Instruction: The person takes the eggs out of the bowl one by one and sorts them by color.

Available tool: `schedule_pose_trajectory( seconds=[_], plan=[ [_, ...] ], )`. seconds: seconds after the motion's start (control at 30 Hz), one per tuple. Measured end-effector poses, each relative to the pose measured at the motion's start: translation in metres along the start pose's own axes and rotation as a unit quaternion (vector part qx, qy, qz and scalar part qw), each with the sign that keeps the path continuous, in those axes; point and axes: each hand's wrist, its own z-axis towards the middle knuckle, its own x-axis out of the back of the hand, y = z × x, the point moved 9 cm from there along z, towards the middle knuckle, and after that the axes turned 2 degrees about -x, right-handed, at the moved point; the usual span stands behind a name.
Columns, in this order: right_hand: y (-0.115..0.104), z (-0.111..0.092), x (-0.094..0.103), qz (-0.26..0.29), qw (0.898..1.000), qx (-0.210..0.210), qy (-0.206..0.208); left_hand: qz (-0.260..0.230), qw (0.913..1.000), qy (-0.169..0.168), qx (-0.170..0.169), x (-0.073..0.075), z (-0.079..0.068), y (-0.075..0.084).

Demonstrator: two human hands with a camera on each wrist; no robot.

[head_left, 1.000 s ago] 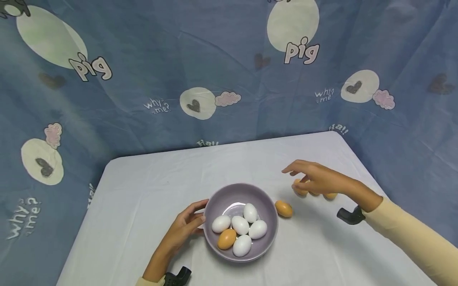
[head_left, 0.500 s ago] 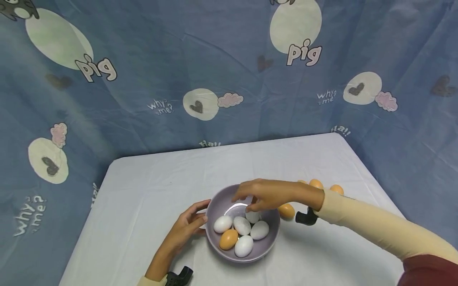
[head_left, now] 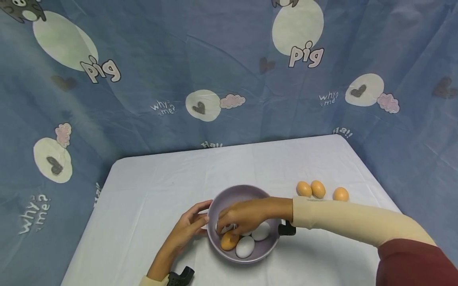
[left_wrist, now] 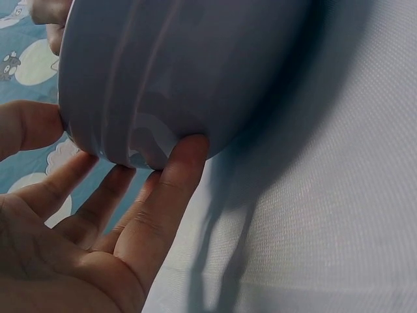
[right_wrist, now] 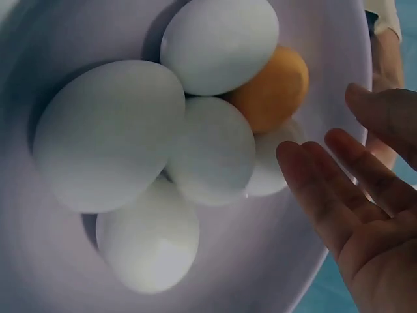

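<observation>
A purple bowl (head_left: 240,194) holds several white eggs (head_left: 245,247) and one orange egg (head_left: 229,241). The left hand (head_left: 187,228) rests its fingertips against the bowl's outer left wall, thumb up by the rim in the left wrist view. Inside the bowl, over the eggs, reaches the right hand (head_left: 243,216). The right wrist view shows its fingers extended and apart, nothing between them, fingertips close to a white egg (right_wrist: 275,163) next to the orange one. From the head, this hand hides part of the eggs beneath it.
Three orange eggs (head_left: 318,189) lie on the white-clothed table (head_left: 171,174) at the right, behind the right sleeve (head_left: 343,218). A blue printed curtain (head_left: 161,71) hangs behind the table. Each wrist wears a black camera strap.
The right hand has swung left from beside the loose orange eggs, over the rim and down into the bowl. Its arm now covers the orange egg beside the bowl. The left hand stays on the bowl.
</observation>
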Motion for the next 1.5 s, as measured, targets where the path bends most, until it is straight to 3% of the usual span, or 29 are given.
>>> schedule_pose_trajectory(
  seconds=[0.27, 0.67, 1.03, 1.23, 1.5],
  plan=[
    [-0.002, 0.008, -0.015, -0.036, 0.999, 0.019, -0.018, 0.007, 0.9999, 0.003, 0.013, -0.001, 0.002, -0.002],
    [-0.005, 0.013, -0.034, -0.088, 0.994, 0.03, -0.051, 0.01, 0.9999, -0.008, 0.004, -0.006, 0.004, 0.001],
    [-0.005, 0.015, -0.037, -0.106, 0.992, 0.027, -0.058, 0.02, 0.9998, -0.008, 0.001, -0.005, 0.004, -0.001],
    [-0.002, 0.009, -0.022, -0.093, 0.995, -0.005, -0.045, 0.007, 0.9998, -0.014, -0.009, -0.005, 0.003, 0.0],
    [0.001, -0.019, 0.029, -0.002, 1.0, -0.016, 0.021, 0.001, 0.9998, -0.009, -0.019, -0.001, 0.002, 0.001]
  ],
)
